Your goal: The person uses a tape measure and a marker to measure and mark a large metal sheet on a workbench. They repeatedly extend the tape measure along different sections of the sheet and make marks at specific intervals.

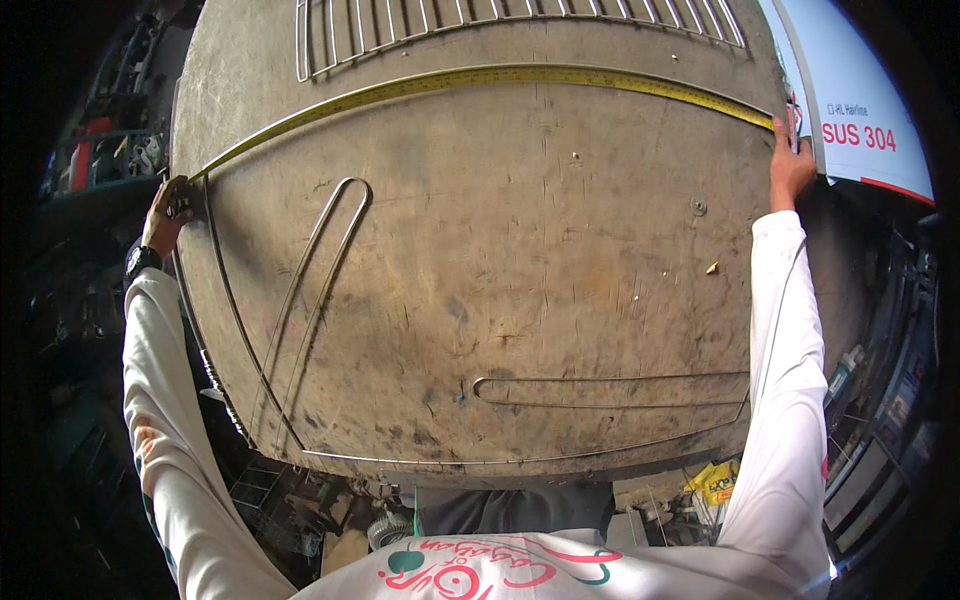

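A yellow tape measure [545,74] is stretched across the far part of the table, along a thin metal rod. My left hand [160,215], with a dark watch on the wrist, is closed round its dark case [180,203] at the table's left edge. The fingers of my right hand [789,168] grip the yellow blade's other end at the right edge. Beneath the tape lies a large bent rod frame [228,275], running down the left side and along the near edge; my right sleeve hides part of its right side. Two U-shaped rods [365,200] lie within it.
A wire grid [520,15] lies at the far side of the worn wooden table [560,290]. Small bits of debris [712,268] dot the top. A light blue sheet [865,95] stands by the right edge. A yellow bag [715,482] sits below the near edge.
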`<control>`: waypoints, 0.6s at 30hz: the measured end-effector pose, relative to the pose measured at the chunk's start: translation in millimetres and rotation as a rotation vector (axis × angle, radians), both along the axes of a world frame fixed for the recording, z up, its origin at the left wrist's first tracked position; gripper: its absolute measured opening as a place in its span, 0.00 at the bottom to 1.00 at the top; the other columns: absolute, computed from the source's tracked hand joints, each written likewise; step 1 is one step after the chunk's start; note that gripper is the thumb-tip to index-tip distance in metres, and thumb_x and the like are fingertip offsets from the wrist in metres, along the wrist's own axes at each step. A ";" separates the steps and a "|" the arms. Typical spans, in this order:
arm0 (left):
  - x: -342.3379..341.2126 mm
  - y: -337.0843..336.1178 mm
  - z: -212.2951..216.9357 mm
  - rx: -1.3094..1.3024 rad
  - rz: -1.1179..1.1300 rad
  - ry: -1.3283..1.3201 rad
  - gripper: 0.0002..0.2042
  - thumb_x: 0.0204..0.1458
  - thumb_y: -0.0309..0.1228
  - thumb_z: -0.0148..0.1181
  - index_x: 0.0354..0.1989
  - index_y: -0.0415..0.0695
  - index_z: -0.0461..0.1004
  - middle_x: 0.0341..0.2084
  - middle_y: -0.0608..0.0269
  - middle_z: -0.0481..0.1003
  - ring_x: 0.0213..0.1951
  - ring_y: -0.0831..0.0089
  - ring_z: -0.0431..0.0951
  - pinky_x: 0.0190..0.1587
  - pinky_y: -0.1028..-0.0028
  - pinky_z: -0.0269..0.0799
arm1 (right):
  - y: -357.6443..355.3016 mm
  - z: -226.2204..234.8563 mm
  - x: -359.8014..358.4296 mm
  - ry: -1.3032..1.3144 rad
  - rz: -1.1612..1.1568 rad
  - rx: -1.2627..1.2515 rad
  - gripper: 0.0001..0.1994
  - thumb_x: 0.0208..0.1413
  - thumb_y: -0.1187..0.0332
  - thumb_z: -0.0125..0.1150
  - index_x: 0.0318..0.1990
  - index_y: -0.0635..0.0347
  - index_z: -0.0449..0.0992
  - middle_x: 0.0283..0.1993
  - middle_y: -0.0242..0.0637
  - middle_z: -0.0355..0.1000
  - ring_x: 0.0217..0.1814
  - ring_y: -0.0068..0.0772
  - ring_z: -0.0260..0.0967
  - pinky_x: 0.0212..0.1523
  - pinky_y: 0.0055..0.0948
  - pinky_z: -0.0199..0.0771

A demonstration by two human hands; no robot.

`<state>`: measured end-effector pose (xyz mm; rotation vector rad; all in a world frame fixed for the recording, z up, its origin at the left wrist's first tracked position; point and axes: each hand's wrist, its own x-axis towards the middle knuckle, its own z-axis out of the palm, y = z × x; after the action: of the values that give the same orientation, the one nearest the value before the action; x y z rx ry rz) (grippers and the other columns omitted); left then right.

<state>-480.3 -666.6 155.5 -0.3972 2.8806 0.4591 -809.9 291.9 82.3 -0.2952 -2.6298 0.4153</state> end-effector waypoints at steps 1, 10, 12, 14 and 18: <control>-2.6 0.9 -0.9 0.015 0.022 -0.009 0.34 0.45 0.16 0.67 0.64 0.51 0.68 0.59 0.57 0.72 0.62 0.58 0.71 0.66 0.64 0.66 | 2.1 -0.8 -1.0 0.013 0.000 -0.006 0.32 0.48 0.33 0.68 0.29 0.61 0.82 0.27 0.50 0.78 0.32 0.56 0.77 0.35 0.47 0.73; 12.1 -33.2 -10.1 -0.028 -0.061 0.068 0.34 0.44 0.17 0.67 0.63 0.48 0.68 0.58 0.55 0.72 0.62 0.55 0.71 0.65 0.63 0.66 | -5.3 -11.9 2.0 0.092 0.027 -0.068 0.32 0.47 0.34 0.69 0.28 0.61 0.82 0.27 0.50 0.78 0.32 0.55 0.77 0.35 0.46 0.73; 2.5 -29.3 -26.3 0.046 -0.055 -0.015 0.34 0.46 0.18 0.66 0.66 0.47 0.65 0.58 0.52 0.71 0.63 0.54 0.70 0.63 0.63 0.68 | 1.6 -7.0 2.7 0.083 0.004 -0.035 0.32 0.46 0.34 0.69 0.30 0.62 0.82 0.27 0.50 0.79 0.32 0.56 0.77 0.35 0.47 0.73; 2.6 -54.9 -27.6 0.046 -0.084 -0.027 0.32 0.48 0.20 0.65 0.65 0.46 0.66 0.56 0.53 0.72 0.59 0.56 0.71 0.61 0.64 0.69 | 12.2 -26.5 -14.8 0.287 0.160 -0.012 0.33 0.46 0.33 0.69 0.32 0.62 0.83 0.29 0.52 0.79 0.33 0.57 0.78 0.35 0.47 0.74; -17.7 -96.7 -40.2 0.031 -0.146 0.033 0.29 0.51 0.22 0.63 0.64 0.45 0.67 0.50 0.55 0.74 0.53 0.60 0.72 0.56 0.66 0.70 | 34.3 -41.5 -43.1 0.315 0.182 0.047 0.33 0.44 0.34 0.71 0.34 0.60 0.85 0.36 0.51 0.81 0.40 0.53 0.80 0.42 0.45 0.76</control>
<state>-498.0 -763.3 115.3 -0.1744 2.9040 0.4886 -853.0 326.2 40.8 0.0261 -2.3590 0.4208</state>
